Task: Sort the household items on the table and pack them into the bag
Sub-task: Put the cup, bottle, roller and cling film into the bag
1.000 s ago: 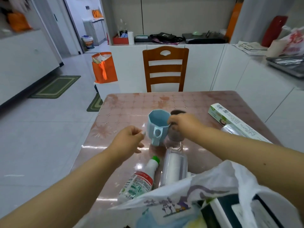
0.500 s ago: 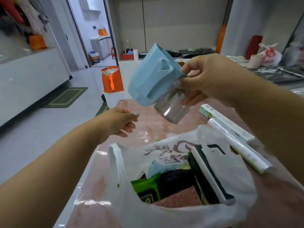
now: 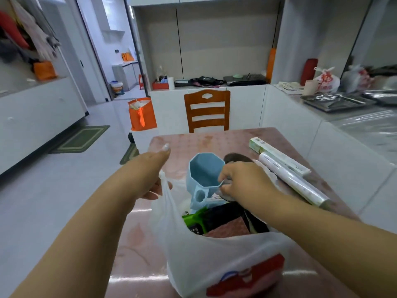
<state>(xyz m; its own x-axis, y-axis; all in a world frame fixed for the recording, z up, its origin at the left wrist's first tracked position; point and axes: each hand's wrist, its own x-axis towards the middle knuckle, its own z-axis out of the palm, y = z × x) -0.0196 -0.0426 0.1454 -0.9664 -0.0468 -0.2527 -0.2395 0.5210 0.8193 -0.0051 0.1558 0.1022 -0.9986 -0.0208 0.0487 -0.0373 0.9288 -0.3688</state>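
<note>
Bag, white plastic, stands open on the pink table close to the viewer.

Head view. The right hand pinches the adjoining rims of a blue cup and a clear glass, holding both at the far side of the bag's mouth; the cup sits upright, its base already below the bag's edge. The left hand grips the left handle of the bag, fingers curled under the plastic, holding the mouth open. Inside lie a green packet and dark flat items. A boxed roll and a loose roll remain on the table to the right, just beside the bag.

Change: half a second earlier the cup and glass were held tilted, high above the table; they have now come down, upright, into the bag's opening, and the left hand, then free, has taken the handle. Judgement: this pair is nearly packed and needs only release; the two rolls, at least, are still to be packed.
</note>
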